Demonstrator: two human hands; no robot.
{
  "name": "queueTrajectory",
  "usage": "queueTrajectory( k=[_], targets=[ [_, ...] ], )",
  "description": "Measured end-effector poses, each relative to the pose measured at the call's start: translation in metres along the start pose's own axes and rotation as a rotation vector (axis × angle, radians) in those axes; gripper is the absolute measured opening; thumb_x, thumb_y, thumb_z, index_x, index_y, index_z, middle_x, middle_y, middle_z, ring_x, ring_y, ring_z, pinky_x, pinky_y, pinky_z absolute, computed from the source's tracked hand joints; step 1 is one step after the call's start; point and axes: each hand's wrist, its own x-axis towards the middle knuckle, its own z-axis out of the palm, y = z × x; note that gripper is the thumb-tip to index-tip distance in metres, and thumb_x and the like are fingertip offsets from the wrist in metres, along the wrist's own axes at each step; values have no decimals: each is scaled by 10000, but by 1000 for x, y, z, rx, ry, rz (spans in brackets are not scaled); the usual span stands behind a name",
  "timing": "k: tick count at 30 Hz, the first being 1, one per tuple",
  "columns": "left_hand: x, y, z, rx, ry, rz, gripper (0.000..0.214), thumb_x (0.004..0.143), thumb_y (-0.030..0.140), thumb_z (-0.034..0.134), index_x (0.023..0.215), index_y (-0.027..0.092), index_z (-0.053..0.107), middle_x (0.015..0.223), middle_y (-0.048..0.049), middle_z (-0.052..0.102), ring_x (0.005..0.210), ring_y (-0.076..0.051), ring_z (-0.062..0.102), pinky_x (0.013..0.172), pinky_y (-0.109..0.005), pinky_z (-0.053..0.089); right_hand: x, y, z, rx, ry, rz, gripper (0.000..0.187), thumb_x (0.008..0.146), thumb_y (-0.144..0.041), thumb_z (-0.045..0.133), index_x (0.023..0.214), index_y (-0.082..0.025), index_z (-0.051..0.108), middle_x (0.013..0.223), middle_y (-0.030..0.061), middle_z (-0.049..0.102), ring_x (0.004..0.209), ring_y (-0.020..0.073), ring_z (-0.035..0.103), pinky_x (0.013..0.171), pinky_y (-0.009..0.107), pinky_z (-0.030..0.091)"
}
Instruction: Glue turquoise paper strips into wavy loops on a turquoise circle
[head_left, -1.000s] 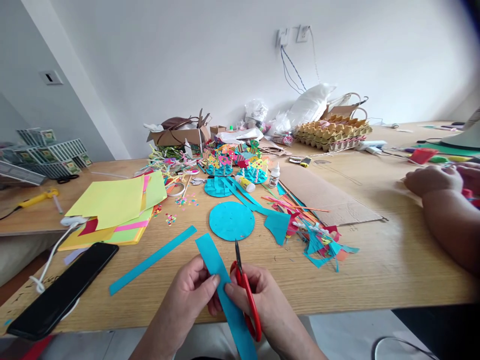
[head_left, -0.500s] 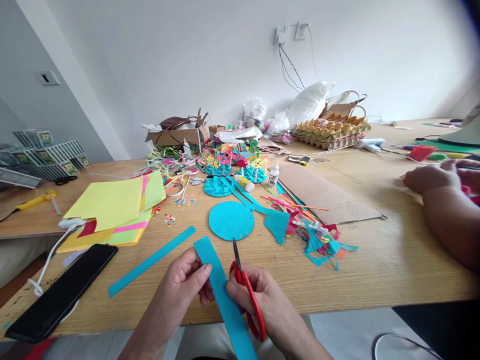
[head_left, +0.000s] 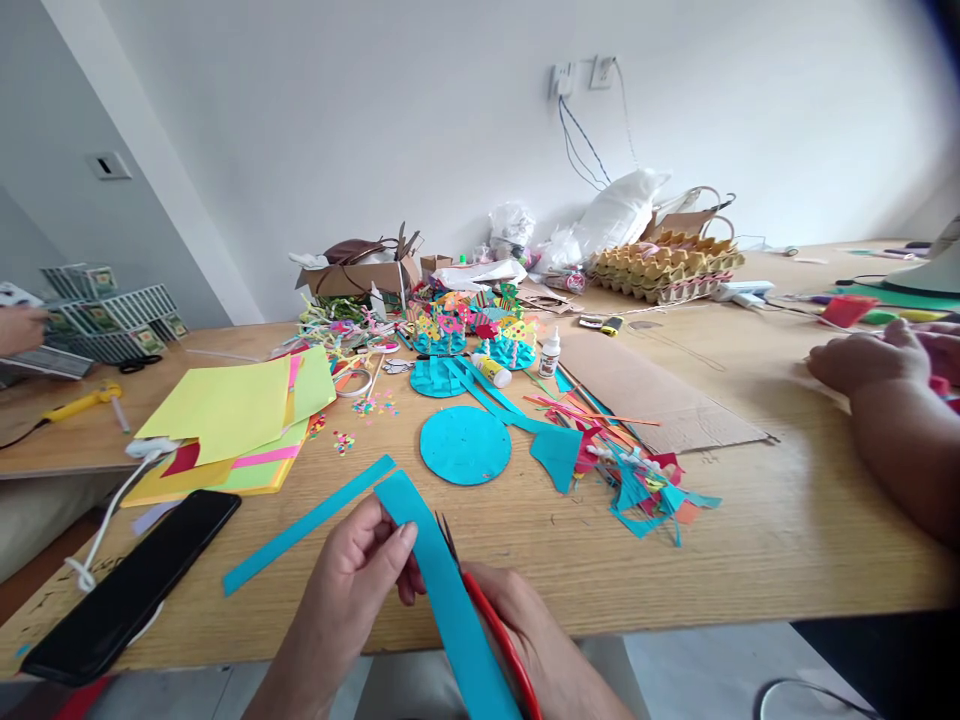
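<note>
Pinching a broad turquoise paper strip [head_left: 431, 545] between thumb and fingers, my left hand [head_left: 358, 560] sits a little apart from my right hand [head_left: 531, 612], which is wrapped around red-handled scissors [head_left: 499, 632]. On my feed their dark blades are slightly parted, tips just beside the strip's right edge; I cannot tell whether they touch it. The paper looks flat, plain and straight-sided, slanting over the near edge of the wooden table [head_left: 750, 560], its far end free, its lower end running out of my view. To its left lies 1 narrower turquoise strip [head_left: 307, 525], and beyond it a turquoise disc [head_left: 465, 445]. Farther left I see a black smartphone [head_left: 135, 580] and layered coloured paper [head_left: 214, 410]; on the right, a heap of scraps [head_left: 649, 490] and a brown cardboard sheet [head_left: 652, 390].

Past the disc, 1 white squeeze bottle [head_left: 549, 354] stands upright and 1 yellow-labelled bottle [head_left: 491, 370] lies on its side. At the back, a cardboard box [head_left: 364, 279] holds a brown leathery item [head_left: 356, 250]; I can't sort out the rest of its load. Stacked egg trays [head_left: 664, 270] sit before a bulging white plastic bag [head_left: 619, 215]. Bare wood gives me room from the scraps rightward to a co-worker's forearm [head_left: 892, 440].
</note>
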Motion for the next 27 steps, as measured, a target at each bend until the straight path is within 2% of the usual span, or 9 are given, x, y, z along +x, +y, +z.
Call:
queueTrajectory(
  k=[7, 11, 16, 22, 27],
  targets=[
    [0, 0, 1, 160, 58, 68, 152, 731, 305, 564, 664, 170, 544, 494, 36, 541, 451, -101, 512, 418, -190, 412, 0, 3, -2, -38, 10, 60, 369, 882, -408, 363, 922, -175, 647, 751, -4, 635, 763, 173, 563, 691, 218, 421],
    [0, 0, 3, 162, 47, 63, 143, 726, 300, 562, 664, 172, 541, 490, 38, 537, 445, -103, 509, 416, -196, 414, -1, 2, -1, -48, 16, 53, 319, 880, -369, 390, 928, -188, 648, 821, -15, 646, 774, 160, 562, 681, 201, 414],
    [0, 1, 5, 159, 50, 59, 135, 729, 292, 555, 673, 170, 542, 484, 40, 523, 435, -103, 503, 408, -199, 400, -4, 1, -1, -57, 30, 67, 309, 875, -359, 401, 923, -186, 652, 797, -11, 647, 742, 156, 559, 682, 203, 414],
    [1, 0, 5, 153, 44, 50, 145, 731, 301, 554, 668, 172, 532, 485, 38, 524, 437, -105, 506, 404, -196, 394, -3, 1, -2, -36, 30, 51, 317, 871, -377, 405, 901, -192, 660, 858, -8, 655, 810, 177, 568, 715, 211, 415],
    [2, -3, 3, 114, 30, 34, 179, 726, 334, 566, 668, 172, 515, 502, 33, 535, 436, -108, 508, 400, -200, 390, -2, 7, 0, -37, 49, 78, 375, 865, -435, 395, 887, -177, 666, 778, -3, 644, 748, 166, 565, 677, 207, 416]
  ],
)
